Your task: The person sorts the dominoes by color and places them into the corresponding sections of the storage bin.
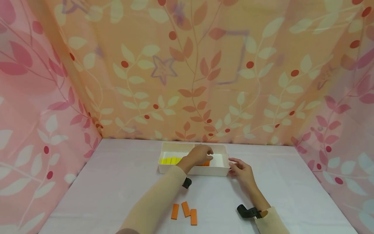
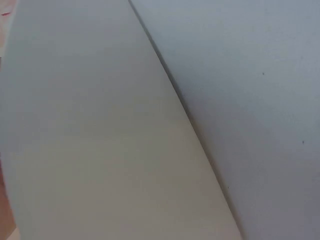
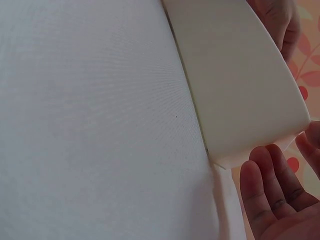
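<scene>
A long white box (image 1: pixel 216 171) with a divider stands near the back of the table. My left hand (image 1: pixel 198 154) reaches over its front wall into the right compartment, with orange blocks (image 1: pixel 206 163) right under the fingers. Its fingertips are partly hidden, and I cannot tell whether they hold a block. Several yellow blocks (image 1: pixel 170 161) line the front of the left compartment. My right hand (image 1: pixel 242 170) is at the box's right end, its loosely extended fingers (image 3: pixel 272 175) against the end wall. The left wrist view shows mostly the box's plain outer wall (image 2: pixel 100 125).
Three flat orange rectangular blocks (image 1: pixel 186 209) lie on the white table (image 1: pixel 117 188) in front of the box, near my left forearm. Patterned cloth (image 1: pixel 193 81) hangs behind the table and along both sides. A black wrist camera (image 1: pixel 248 212) sits on my right wrist.
</scene>
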`<state>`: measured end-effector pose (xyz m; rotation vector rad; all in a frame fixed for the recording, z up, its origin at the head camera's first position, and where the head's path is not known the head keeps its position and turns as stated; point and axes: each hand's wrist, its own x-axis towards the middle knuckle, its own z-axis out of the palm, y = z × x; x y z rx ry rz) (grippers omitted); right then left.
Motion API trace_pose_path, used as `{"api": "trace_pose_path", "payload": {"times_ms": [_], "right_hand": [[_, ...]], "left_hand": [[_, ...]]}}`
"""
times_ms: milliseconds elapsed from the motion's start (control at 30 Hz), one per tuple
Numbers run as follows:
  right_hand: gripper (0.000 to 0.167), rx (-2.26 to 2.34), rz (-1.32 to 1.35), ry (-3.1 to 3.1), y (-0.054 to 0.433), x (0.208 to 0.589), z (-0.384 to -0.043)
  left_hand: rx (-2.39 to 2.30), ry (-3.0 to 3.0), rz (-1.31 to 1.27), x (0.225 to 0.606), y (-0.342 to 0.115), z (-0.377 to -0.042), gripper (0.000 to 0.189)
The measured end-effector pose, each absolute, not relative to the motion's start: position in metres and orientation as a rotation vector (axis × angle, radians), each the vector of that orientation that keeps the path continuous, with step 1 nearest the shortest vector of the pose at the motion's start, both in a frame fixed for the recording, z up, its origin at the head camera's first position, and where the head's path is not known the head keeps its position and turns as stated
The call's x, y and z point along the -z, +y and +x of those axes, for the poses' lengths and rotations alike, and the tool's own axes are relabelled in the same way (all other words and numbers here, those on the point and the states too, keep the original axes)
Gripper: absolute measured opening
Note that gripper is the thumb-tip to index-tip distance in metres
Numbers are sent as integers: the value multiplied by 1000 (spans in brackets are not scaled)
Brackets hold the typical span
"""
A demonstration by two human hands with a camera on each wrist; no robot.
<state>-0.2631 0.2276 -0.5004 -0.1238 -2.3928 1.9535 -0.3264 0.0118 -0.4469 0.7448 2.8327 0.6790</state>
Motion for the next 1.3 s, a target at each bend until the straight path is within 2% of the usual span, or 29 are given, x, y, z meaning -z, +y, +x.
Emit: {"api": "trace_pose_path", "payload": {"times_ms": [567, 933, 1300], "right_hand": [[38, -1974, -137, -2370, 227, 498, -261], [39, -1994, -155, -2369, 227, 499, -261], [37, -1978, -153, -2371, 228, 503, -264]], "left_hand": [[-1079, 2836, 861, 425, -16, -291, 21], [-1043, 2847, 830, 416, -32, -257, 20], [-960, 2762, 766, 427, -63, -234, 22]]}}
